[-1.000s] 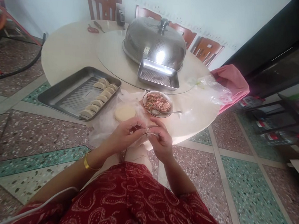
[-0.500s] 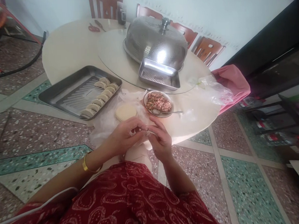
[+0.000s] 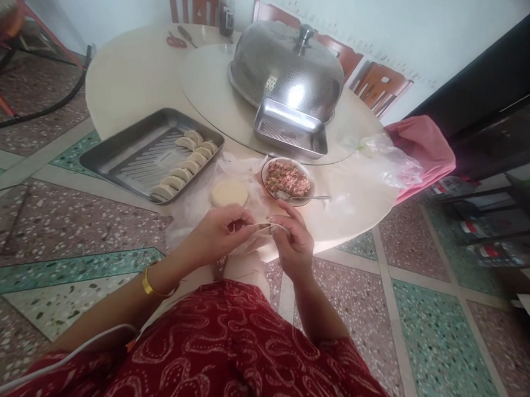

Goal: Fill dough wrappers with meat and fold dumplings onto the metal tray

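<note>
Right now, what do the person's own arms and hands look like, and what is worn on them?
Both forearms are bare, with no sleeves or gloves on them. The left hand has a plain gold bangle round its wrist. The right hand and its wrist carry no ring, band or watch that shows. A red garment with a pale swirl pattern covers the lap below.

Round cream table (image 3: 141, 80) — dumpling tray (image 3: 110, 157), filling bowl (image 3: 308, 194), scissors (image 3: 177, 41), plastic bag (image 3: 386, 161).

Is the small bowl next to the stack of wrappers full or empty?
Full. The bowl holds a mound of pinkish minced filling that covers most of its inside, and a spoon rests at its near edge.
</note>
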### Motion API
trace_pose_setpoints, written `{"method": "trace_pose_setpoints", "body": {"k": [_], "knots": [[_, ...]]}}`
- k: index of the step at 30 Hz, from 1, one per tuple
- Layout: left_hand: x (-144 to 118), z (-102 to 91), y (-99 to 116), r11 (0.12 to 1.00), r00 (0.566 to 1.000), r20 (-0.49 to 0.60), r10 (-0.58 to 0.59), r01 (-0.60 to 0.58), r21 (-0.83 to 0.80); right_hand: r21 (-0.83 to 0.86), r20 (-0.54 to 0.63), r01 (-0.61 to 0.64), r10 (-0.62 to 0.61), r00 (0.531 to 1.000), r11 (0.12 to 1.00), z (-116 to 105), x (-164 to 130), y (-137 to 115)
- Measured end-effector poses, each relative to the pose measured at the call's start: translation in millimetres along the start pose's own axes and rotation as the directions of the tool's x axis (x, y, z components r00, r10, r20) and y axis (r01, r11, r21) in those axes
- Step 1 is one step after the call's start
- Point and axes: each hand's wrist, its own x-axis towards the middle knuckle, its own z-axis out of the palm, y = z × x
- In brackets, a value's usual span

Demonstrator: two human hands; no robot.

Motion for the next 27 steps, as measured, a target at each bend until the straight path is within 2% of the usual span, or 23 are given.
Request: {"method": "trace_pose_setpoints", "body": {"k": [6,16,21,27], "knots": [[0,2.6,-1,0.995,0.995,-0.034,-0.09,0.088,-0.049,0.0,0.069,0.028,-0.027,0.997,1.0,2,-1,0],[-4,3.5,-1,0.932,0.991,0.031,-0.132,0.135,-0.335,0.041,0.23,0.121,-0.127,0.965,0.992,3,2,-7],[-7,5.3,1,0.872,0.99,0.047,-0.135,0.142,-0.469,0.031,0.192,0.137,-0.14,0.971,0.99,5,2,-10],[-9,6.3,0,0.868,0.992,0.017,-0.126,0.118,-0.482,0.026,0.172,0.113,-0.116,0.978,0.993,7,1,-11]]}}
